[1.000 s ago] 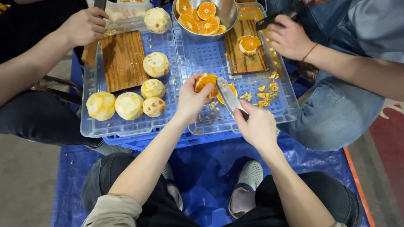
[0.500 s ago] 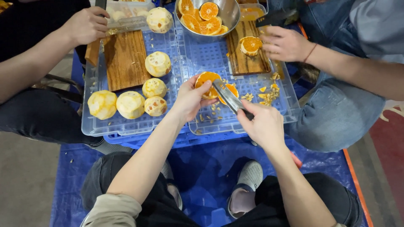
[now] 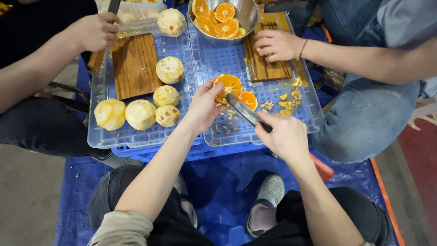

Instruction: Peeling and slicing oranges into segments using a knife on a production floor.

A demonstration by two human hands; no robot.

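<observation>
Head view, looking down on two clear perforated plastic trays (image 3: pixel 136 139) set on a blue crate over a blue tarpaulin. Left hand (image 3: pixel 205 104): fingers clamped on a halved orange with its cut face up (image 3: pixel 229 85), thumb at the near rim, fingertips on the far rim. Right hand (image 3: pixel 283 135): fingers closed around the dark handle of a steel-bladed knife (image 3: pixel 242 109), whose blade runs up and leftward from the fingers and meets the near edge of the halved orange. A second orange half (image 3: pixel 248 99) lies just right of the blade, beside the left fingertips. Small scraps of orange peel (image 3: pixel 288 98) lie scattered on the tray to the right of that half, beyond the right fingers. Well left of the left fingers sit six peeled, pale yellow whole oranges (image 3: pixel 140 114) alongside a brown wooden cutting board (image 3: pixel 134 66). Beyond the left fingertips stands a round steel bowl of cut orange halves (image 3: pixel 225 20). A co-worker's hand (image 3: pixel 275 44) rests flat on a second wooden board (image 3: pixel 266 68) at upper right; another co-worker's hand (image 3: pixel 93 32) grips a knife handle at upper left.
</observation>
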